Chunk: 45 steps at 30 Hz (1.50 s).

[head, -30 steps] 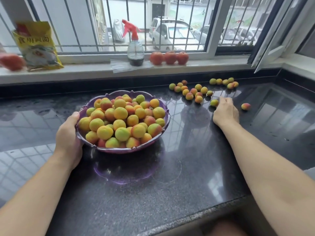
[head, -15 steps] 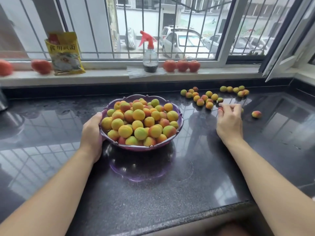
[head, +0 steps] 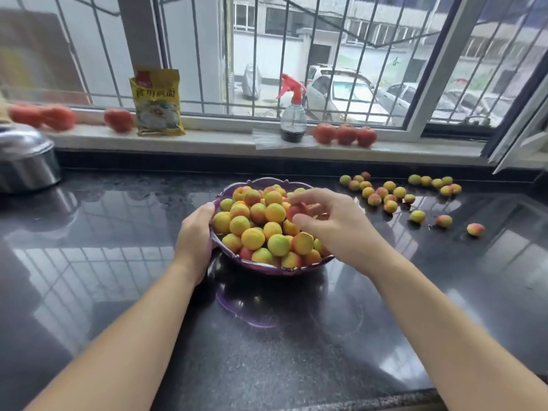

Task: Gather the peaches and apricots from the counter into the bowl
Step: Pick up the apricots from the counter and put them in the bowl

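Observation:
A purple scalloped bowl [head: 261, 183] heaped with yellow-orange apricots stands mid-counter. My left hand [head: 195, 235] grips its left rim. Over the pile hovers my right hand [head: 332, 219], fingers pinched around a reddish apricot [head: 296, 211]. Several loose apricots [head: 382, 194] lie scattered on the dark counter to the right of the bowl, and a second small group [head: 436, 183] sits farther right near the wall. Three stray fruits [head: 444, 221] lie nearer the front.
The windowsill holds three red peaches [head: 345, 134], a spray bottle [head: 293, 120], a yellow packet [head: 157, 102] and more red fruit [head: 118, 120] at the left. A metal pot lid [head: 26, 161] sits at the counter's far left. The counter edge [head: 326, 403] runs along the bottom.
My right hand picked up an apricot from the loose group on the right and carried it leftward over the bowl. The left hand stayed on the bowl's rim.

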Each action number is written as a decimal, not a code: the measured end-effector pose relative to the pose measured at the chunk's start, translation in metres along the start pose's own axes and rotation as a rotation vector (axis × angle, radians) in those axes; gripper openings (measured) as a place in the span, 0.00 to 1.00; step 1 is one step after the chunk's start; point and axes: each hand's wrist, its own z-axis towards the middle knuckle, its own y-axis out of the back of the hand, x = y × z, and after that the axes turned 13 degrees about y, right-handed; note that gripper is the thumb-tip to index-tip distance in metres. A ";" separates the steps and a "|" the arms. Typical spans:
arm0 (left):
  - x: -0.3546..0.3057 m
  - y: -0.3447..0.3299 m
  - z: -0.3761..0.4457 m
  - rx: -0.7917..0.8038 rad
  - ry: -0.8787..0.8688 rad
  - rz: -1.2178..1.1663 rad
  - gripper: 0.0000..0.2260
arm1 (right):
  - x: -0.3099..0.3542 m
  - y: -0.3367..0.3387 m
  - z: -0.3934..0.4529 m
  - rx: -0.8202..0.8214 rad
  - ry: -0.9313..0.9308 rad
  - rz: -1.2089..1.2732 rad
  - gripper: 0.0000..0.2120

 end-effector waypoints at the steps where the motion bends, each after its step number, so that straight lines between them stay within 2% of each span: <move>1: 0.000 0.000 0.000 0.002 -0.007 -0.001 0.20 | 0.000 -0.002 0.000 0.004 -0.020 0.017 0.11; 14: 0.003 0.002 0.007 0.017 -0.054 -0.026 0.15 | -0.006 -0.013 -0.002 0.087 0.001 -0.082 0.12; 20: 0.005 0.003 0.009 0.005 -0.064 -0.010 0.16 | -0.002 -0.012 0.000 0.098 -0.020 -0.058 0.07; 22: 0.006 0.003 0.010 0.006 -0.063 -0.011 0.16 | -0.007 -0.007 0.000 0.034 0.001 -0.014 0.09; 25: 0.007 0.004 0.011 0.008 -0.058 -0.012 0.16 | -0.040 0.015 0.001 -0.295 0.004 -0.052 0.07; 28: 0.008 0.003 0.011 0.014 -0.070 -0.012 0.16 | -0.107 0.047 -0.005 -0.480 -0.160 -0.326 0.09; 33: 0.007 0.003 0.012 0.006 -0.090 -0.025 0.15 | -0.191 0.090 -0.028 -0.401 -0.457 -0.718 0.17; 36: 0.008 0.002 0.013 0.006 -0.091 -0.030 0.15 | -0.207 0.102 -0.021 -0.339 -0.582 -0.779 0.20; 40: 0.008 0.003 0.013 0.007 -0.098 -0.024 0.14 | -0.214 0.104 -0.009 -0.240 -0.655 -0.841 0.26; 42: 0.008 0.004 0.014 -0.005 -0.096 -0.021 0.15 | -0.216 0.104 -0.008 -0.225 -0.658 -0.877 0.25; 45: 0.006 0.003 0.012 -0.014 -0.077 -0.033 0.14 | -0.218 0.105 -0.008 -0.289 -0.620 -0.882 0.20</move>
